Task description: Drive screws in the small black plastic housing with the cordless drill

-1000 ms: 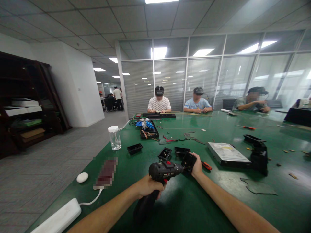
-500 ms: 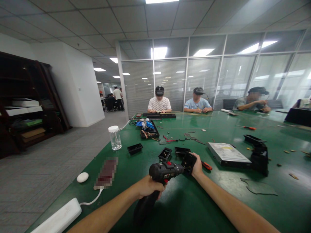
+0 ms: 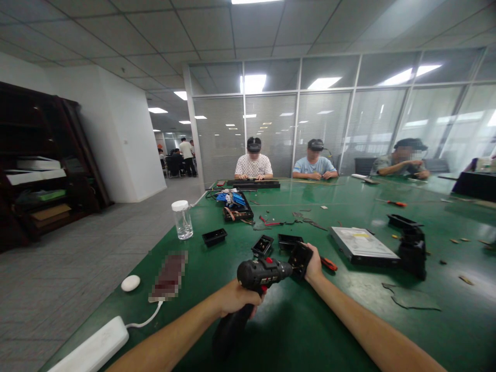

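Note:
My left hand (image 3: 234, 298) is wrapped round the grip of a black electric screwdriver (image 3: 259, 274) with red trim. Its nose points right into a small black plastic part (image 3: 300, 258). My right hand (image 3: 314, 263) grips that part from the right and holds it tilted up on the green table (image 3: 310, 320). Two more small black housings (image 3: 262, 246) (image 3: 290, 241) lie just beyond it. A red-handled tool (image 3: 329, 264) sticks out past my right hand.
A disc drive (image 3: 363, 247) and a black block (image 3: 413, 252) lie to the right. A clear jar (image 3: 182, 219), a black tray (image 3: 214, 237), a phone (image 3: 169, 276), a white puck (image 3: 130, 282) and a power strip (image 3: 93, 349) sit left. Three people work at the far end.

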Tool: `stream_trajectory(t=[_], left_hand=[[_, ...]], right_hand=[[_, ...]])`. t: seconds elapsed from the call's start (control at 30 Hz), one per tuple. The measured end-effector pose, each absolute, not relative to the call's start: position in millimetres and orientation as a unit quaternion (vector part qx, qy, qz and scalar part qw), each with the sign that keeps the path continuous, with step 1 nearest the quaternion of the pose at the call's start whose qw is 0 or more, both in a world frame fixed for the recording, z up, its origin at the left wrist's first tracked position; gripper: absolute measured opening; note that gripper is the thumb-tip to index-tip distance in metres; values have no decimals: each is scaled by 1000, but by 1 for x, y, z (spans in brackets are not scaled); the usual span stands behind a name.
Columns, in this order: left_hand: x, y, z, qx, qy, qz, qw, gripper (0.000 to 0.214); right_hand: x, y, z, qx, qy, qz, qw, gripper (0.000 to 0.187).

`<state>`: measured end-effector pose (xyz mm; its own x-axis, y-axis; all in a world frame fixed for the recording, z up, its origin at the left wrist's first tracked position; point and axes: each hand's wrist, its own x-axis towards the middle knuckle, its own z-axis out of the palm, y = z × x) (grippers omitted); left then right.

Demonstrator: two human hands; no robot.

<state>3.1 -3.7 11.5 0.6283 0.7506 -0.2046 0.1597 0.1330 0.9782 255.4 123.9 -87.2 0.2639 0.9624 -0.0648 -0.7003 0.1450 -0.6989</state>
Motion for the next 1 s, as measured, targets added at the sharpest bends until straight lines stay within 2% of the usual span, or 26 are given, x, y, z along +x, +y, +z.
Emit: stream_trajectory(t=[0.7,1.0], left_hand=[[4,-2,9,624,368,218,654,12],[3,-2,8,622,352,226,662,16]], right_hand=[[250,115,-78,-326,-220,537,746,20],[255,125,-89,-321,-197,564,735,21]])
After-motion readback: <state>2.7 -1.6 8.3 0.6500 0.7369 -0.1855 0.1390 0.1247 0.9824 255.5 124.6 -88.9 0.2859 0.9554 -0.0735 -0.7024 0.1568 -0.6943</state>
